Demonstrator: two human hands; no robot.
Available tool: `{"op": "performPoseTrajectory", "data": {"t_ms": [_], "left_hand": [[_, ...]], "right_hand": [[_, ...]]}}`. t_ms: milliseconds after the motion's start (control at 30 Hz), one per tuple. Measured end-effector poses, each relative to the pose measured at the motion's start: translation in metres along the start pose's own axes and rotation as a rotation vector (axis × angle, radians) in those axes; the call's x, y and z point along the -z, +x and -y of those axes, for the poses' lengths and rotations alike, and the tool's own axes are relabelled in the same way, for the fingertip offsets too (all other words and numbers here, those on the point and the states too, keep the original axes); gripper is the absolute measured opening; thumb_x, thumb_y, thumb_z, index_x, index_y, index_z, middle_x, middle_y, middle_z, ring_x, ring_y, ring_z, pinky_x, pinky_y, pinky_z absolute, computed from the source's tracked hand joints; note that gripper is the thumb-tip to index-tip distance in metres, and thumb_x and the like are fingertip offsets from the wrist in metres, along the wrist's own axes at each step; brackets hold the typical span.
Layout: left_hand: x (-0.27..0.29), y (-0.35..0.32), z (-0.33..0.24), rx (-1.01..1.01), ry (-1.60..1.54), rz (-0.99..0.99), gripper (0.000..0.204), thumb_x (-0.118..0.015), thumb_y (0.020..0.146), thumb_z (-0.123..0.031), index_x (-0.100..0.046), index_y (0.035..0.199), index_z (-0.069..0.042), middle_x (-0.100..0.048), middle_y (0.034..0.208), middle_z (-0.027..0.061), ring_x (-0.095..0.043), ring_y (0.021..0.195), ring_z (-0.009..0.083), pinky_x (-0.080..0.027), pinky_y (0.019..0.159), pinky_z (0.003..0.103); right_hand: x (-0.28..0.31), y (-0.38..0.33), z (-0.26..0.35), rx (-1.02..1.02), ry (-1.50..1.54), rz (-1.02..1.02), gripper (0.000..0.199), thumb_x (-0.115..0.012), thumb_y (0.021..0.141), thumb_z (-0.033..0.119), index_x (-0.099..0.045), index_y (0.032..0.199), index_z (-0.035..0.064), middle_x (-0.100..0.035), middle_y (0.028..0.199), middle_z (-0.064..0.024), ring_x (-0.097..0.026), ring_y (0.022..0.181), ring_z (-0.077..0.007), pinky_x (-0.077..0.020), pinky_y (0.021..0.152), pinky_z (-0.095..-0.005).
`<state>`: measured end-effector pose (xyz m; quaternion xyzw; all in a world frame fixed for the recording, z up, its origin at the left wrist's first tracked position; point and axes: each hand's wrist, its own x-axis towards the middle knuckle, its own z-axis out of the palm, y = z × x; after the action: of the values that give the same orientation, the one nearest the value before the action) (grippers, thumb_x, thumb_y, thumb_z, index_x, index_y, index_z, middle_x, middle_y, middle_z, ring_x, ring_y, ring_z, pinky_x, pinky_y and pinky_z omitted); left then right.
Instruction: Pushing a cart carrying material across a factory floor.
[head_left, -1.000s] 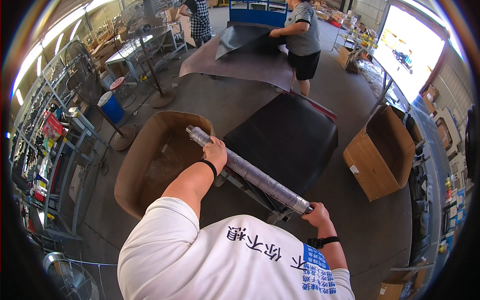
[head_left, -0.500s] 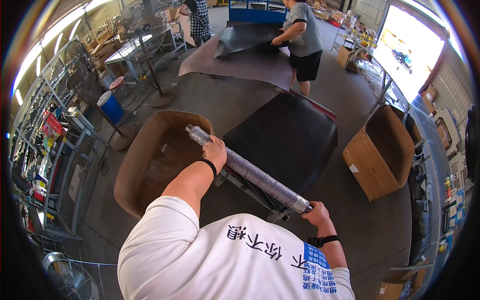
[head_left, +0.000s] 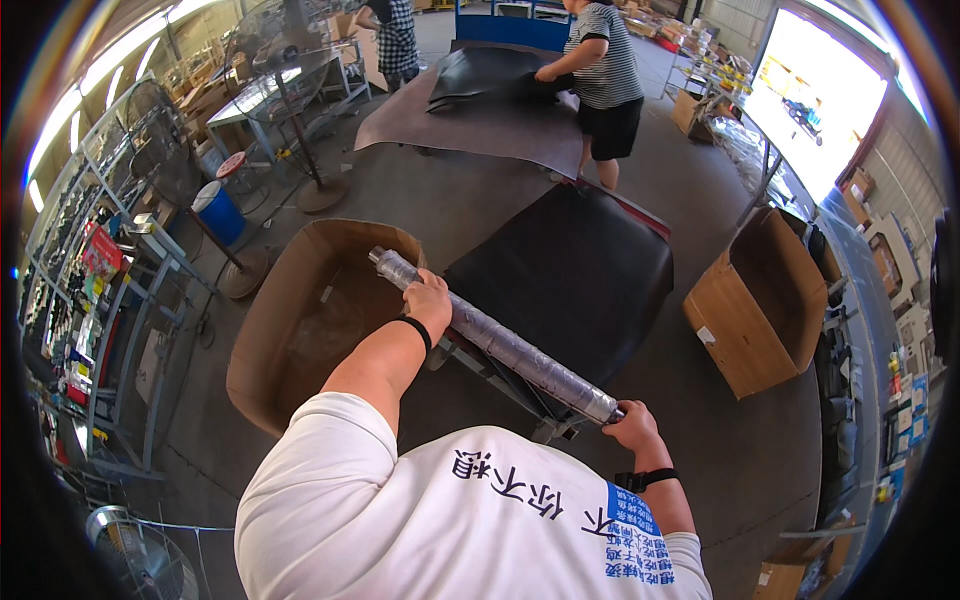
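A long roll wrapped in shiny silver-grey film [head_left: 520, 355], with a bare metal-looking stub at its far-left end, lies slantwise in front of my body. My left hand [head_left: 428, 302] is wrapped over it near that far-left end. At the near-right end, my right hand [head_left: 630, 423] is closed round the tip; its fingers are partly hidden. Just beyond the roll, a large black sheet [head_left: 570, 280] is spread on a stand. The roll crosses over the near edge of this sheet, and I cannot tell whether they touch.
An open cardboard box [head_left: 325, 330] stands left of the roll, another cardboard box [head_left: 745, 335] to the right. Ahead, a person in a striped shirt [head_left: 605, 65] handles a black sheet [head_left: 490, 78] on a brown sheet-covered table [head_left: 400, 125]. Pedestal fans [head_left: 165, 165] and a blue bucket [head_left: 220, 212] stand at left.
The person ahead has folded or drawn the black sheet back, so it covers less of the brown one. My hands and the roll have hardly moved.
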<state>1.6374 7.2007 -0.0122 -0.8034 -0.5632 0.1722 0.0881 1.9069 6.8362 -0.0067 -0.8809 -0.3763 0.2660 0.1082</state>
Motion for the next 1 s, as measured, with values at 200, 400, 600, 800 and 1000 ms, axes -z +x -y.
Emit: {"op": "performPoseTrajectory", "data": {"t_ms": [200,400,600,800,1000], "left_hand": [[-0.016,0.007,0.004,0.071,-0.165,-0.117,0.037,-0.057,0.093,-0.020,-0.059,0.128,-0.006,-0.048,0.137,0.0169,-0.064,0.110,0.0367,-0.056,0.082,0.047],[0.001,0.006,0.000,0.044,-0.078,0.071,0.087,-0.080,0.075,-0.020,-0.033,0.146,-0.003,-0.023,0.155,0.0241,-0.055,0.122,0.0402,-0.051,0.096,0.043],[0.004,0.008,0.000,0.013,0.034,0.099,0.083,-0.072,0.082,-0.027,-0.031,0.150,-0.006,-0.021,0.157,0.0232,-0.058,0.120,0.0395,-0.055,0.086,0.044],[0.000,0.008,-0.002,0.008,0.069,0.111,0.084,-0.071,0.082,-0.028,-0.028,0.151,-0.006,-0.021,0.157,0.0240,-0.058,0.119,0.0397,-0.056,0.085,0.044],[0.015,-0.002,-0.005,0.038,-0.056,0.106,0.078,-0.073,0.082,-0.018,-0.033,0.146,-0.003,-0.021,0.154,0.0230,-0.055,0.123,0.0385,-0.051,0.098,0.041]], "right_hand": [[-0.007,0.009,-0.007,0.034,-0.036,0.026,0.061,-0.076,0.064,0.032,-0.068,0.122,0.0164,-0.061,0.123,-0.0125,-0.060,0.114,-0.0304,-0.0490,0.099,-0.0371],[-0.005,0.003,-0.006,0.012,-0.014,0.016,0.060,-0.075,0.065,0.031,-0.067,0.123,0.0169,-0.062,0.122,-0.0123,-0.061,0.114,-0.0298,-0.0492,0.098,-0.0373],[-0.005,0.007,-0.009,0.007,-0.001,0.028,0.060,-0.075,0.066,0.031,-0.067,0.124,0.0182,-0.061,0.123,-0.0122,-0.060,0.115,-0.0301,-0.0486,0.099,-0.0373],[-0.004,0.007,-0.010,0.010,0.002,0.031,0.061,-0.076,0.065,0.032,-0.067,0.124,0.0187,-0.061,0.125,-0.0122,-0.059,0.116,-0.0307,-0.0477,0.100,-0.0378],[-0.004,0.005,-0.010,-0.007,0.004,0.035,0.061,-0.076,0.065,0.033,-0.067,0.124,0.0184,-0.060,0.127,-0.0122,-0.058,0.118,-0.0307,-0.0472,0.101,-0.0375]]}}
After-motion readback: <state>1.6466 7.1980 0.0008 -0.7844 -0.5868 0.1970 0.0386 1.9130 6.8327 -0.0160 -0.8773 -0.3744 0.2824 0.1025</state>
